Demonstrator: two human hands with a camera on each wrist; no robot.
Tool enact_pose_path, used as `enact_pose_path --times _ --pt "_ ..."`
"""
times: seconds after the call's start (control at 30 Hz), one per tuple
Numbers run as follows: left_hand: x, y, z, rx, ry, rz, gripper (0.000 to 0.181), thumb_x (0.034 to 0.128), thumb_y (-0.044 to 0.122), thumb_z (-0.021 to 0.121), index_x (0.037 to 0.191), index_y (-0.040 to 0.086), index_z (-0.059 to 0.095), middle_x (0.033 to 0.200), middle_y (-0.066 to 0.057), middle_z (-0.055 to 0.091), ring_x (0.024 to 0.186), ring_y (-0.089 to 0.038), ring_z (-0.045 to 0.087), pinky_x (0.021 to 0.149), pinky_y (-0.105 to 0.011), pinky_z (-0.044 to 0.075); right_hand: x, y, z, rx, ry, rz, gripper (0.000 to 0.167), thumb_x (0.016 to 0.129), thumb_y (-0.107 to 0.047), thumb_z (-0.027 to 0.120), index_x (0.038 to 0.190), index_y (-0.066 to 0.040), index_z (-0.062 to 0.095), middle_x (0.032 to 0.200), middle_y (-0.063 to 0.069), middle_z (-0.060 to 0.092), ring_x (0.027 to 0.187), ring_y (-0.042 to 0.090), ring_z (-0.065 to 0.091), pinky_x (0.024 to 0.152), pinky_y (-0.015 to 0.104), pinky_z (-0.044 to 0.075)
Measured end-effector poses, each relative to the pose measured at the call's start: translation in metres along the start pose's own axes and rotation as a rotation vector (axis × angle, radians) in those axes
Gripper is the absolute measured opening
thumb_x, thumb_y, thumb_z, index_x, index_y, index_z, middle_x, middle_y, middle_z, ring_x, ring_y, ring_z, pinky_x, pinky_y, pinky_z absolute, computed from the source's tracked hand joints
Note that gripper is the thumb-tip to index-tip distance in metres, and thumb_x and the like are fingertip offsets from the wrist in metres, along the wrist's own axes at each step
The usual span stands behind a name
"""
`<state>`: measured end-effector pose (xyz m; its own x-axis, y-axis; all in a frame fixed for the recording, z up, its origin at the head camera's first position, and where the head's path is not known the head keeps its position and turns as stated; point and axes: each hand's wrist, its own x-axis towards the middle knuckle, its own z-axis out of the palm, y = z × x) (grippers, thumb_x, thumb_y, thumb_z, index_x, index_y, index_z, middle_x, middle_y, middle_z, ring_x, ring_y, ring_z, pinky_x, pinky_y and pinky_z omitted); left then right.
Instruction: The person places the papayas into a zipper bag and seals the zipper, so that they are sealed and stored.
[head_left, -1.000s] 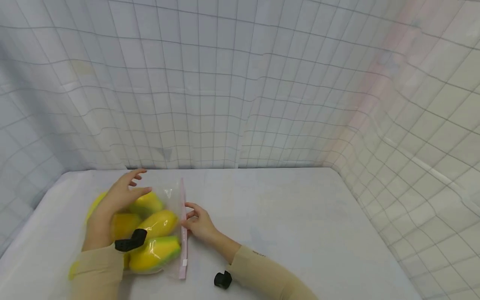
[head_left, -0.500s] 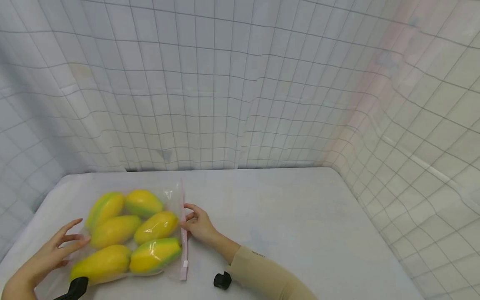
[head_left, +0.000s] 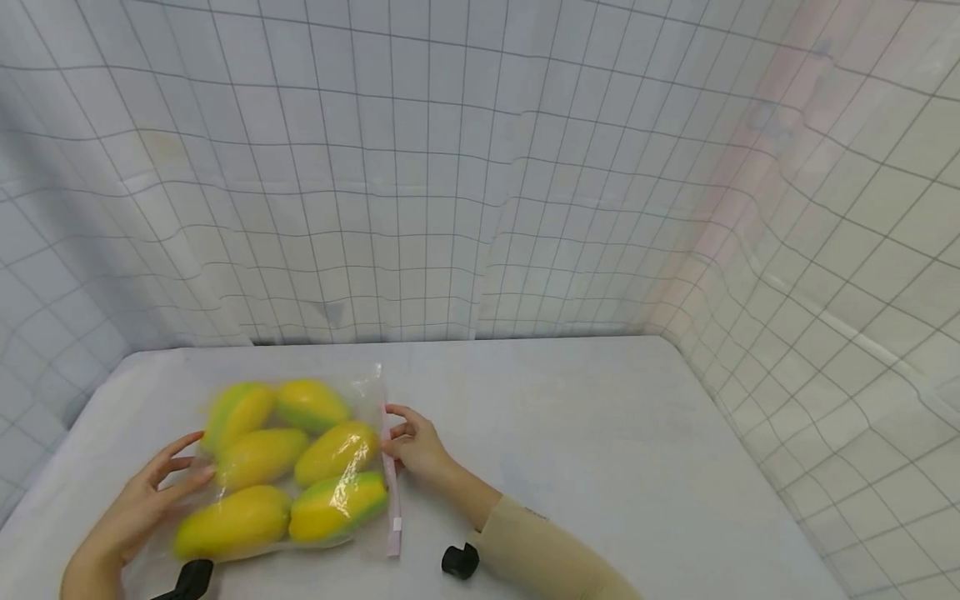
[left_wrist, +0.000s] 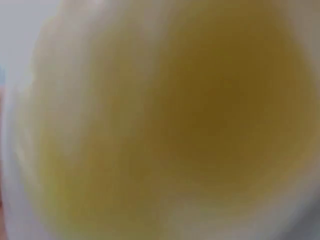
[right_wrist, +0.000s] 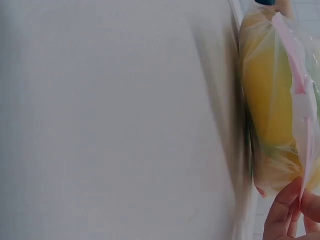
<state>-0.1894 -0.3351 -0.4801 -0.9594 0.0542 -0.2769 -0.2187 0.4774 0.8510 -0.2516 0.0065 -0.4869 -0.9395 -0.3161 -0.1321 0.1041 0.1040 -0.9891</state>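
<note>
A clear slider zip bag point(head_left: 365, 392) with several yellow-green, mango-like fruits point(head_left: 232, 523) lies at the left of the table. My right hand point(head_left: 420, 450) pinches the pink zip strip point(head_left: 393, 508) at the bag's right edge. In the right wrist view, the finger and thumb point(right_wrist: 285, 212) meet on that strip. At the opposite end, my left hand point(head_left: 150, 500) holds the bag's left side, thumb towards the fruit; its fingertips are partly hidden by the plastic. Blurred yellow fruit point(left_wrist: 220, 110) fills the left wrist view.
A white-covered table point(head_left: 600, 450) stretches to the right of the bag. White grid-patterned curtains point(head_left: 450, 208) stand behind it and on both sides. A black wrist camera point(head_left: 460, 562) sits by the right sleeve point(head_left: 547, 550).
My left hand has swung from above the fruits to the bag's left side. Over the last half second both hands and the bag have shifted right. The right hand keeps its pinch.
</note>
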Motion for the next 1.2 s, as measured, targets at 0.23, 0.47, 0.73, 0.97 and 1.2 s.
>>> enact_pose_path --times 0.23,0.47,0.73,0.97,1.2 --pt "0.009 0.031 0.047 -0.090 0.024 0.090 0.074 0.0921 0.035 0.049 0.148 0.016 0.005 0.138 -0.033 0.015 0.114 -0.048 0.038 0.076 -0.039 0.050 -0.010 -0.005 -0.052 -0.022 0.022 0.011 0.052 0.082 0.000 0.060 0.130 -0.014 0.049 0.089 0.006 0.058 0.069 0.012 0.058 0.058 0.028 0.052" --pt "0.016 0.057 0.093 -0.089 0.089 0.139 0.072 0.0883 0.031 0.057 0.145 0.010 0.018 0.133 -0.029 0.028 0.105 -0.036 0.051 0.070 -0.030 0.051 -0.024 -0.003 -0.101 -0.057 0.033 0.011 0.053 0.083 -0.001 0.059 0.133 -0.013 0.045 0.091 0.009 0.057 0.072 0.014 0.057 0.061 0.029 0.052" --pt "0.019 0.073 0.130 -0.095 0.123 0.156 0.071 0.0851 0.028 0.062 0.143 0.011 0.025 0.129 -0.025 0.035 0.103 -0.035 0.052 0.067 -0.027 0.049 -0.036 0.007 -0.139 -0.060 0.054 0.022 0.054 0.083 -0.002 0.058 0.134 -0.013 0.044 0.094 0.011 0.058 0.075 0.017 0.057 0.064 0.030 0.052" --pt "0.019 0.076 0.150 -0.099 0.139 0.214 0.069 0.0834 0.024 0.065 0.141 0.011 0.028 0.124 -0.024 0.040 0.093 -0.030 0.056 0.063 -0.026 0.048 -0.050 0.013 -0.160 -0.025 0.093 0.049 0.056 0.083 -0.002 0.059 0.135 -0.010 0.042 0.091 0.009 0.058 0.073 0.015 0.056 0.062 0.028 0.050" --pt "0.022 0.080 0.168 -0.133 0.123 0.209 0.069 0.0830 0.023 0.065 0.140 0.011 0.029 0.124 -0.023 0.040 0.089 -0.024 0.055 0.061 -0.026 0.047 -0.059 0.020 -0.178 -0.018 0.131 0.086 0.056 0.082 -0.002 0.060 0.135 -0.008 0.041 0.087 0.006 0.057 0.070 0.014 0.053 0.060 0.025 0.046"
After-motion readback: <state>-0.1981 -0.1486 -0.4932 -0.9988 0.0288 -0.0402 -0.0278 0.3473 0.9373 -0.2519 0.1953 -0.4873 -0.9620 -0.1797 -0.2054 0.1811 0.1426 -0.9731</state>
